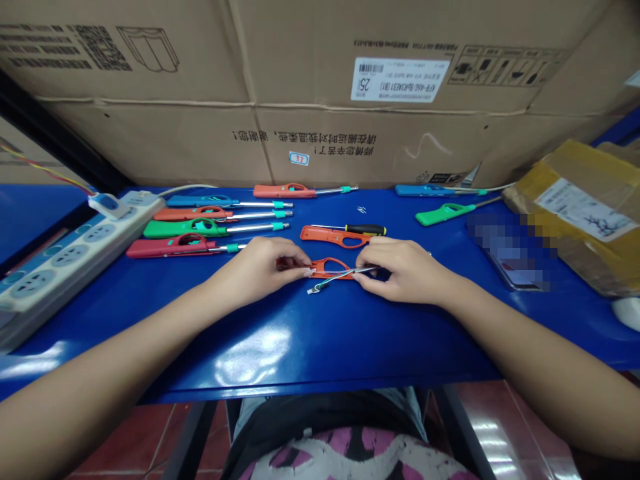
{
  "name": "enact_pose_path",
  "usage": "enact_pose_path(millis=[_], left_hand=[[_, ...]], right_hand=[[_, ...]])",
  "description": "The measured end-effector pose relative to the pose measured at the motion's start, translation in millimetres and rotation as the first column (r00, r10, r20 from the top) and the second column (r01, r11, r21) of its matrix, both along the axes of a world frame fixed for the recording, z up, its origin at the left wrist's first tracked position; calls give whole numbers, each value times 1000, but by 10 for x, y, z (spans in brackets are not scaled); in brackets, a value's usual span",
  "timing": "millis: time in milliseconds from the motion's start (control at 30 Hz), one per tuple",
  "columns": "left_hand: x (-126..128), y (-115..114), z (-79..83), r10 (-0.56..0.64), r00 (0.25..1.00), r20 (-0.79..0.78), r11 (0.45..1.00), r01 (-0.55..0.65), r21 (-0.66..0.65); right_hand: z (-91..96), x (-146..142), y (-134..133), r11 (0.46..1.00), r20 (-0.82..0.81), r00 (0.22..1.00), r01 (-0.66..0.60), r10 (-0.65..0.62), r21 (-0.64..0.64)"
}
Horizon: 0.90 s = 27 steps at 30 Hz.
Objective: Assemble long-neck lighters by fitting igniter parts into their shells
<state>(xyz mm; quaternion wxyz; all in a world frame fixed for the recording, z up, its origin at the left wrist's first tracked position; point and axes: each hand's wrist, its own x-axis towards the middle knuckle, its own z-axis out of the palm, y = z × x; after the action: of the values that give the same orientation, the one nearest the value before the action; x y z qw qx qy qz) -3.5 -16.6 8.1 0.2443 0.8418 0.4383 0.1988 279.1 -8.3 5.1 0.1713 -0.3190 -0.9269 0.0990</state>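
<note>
An opened orange lighter casing (331,268) with a trigger loop lies between my hands on the blue table. My left hand (270,267) pinches its left end, where a small whitish part shows at the fingertips. My right hand (400,270) is closed around the casing's right end, with a slim dark metal piece showing between its fingers. From there thin white and green wires (333,280) run left to a small metallic part (314,289) in front of the casing. Just behind lies another orange casing half (335,236), beside a black-and-yellow screwdriver (367,230).
Several long-necked lighters (185,229) lie in a row at left, near a white power strip (85,247). An orange lighter (285,191), a blue lighter (425,191) and a green lighter (445,213) lie farther back. A phone (515,257) and a taped box (575,207) are at right.
</note>
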Motion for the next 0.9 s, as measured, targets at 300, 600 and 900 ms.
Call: enact_pose_path(millis=[300,600,900], left_hand=[[-110,69,108,-22,1000,-7,998,23,65],[-83,116,0,52,998,-38,990,-56,-132],[-68,100,-6,10,1000,-21,984,-14,-179]], right_hand=[[4,4,15,1000,5,1000,-10,10,9],[7,-3,12,1000,25,1000,7,-7,10],[-9,24,42,999,46,998,36,-36,-2]])
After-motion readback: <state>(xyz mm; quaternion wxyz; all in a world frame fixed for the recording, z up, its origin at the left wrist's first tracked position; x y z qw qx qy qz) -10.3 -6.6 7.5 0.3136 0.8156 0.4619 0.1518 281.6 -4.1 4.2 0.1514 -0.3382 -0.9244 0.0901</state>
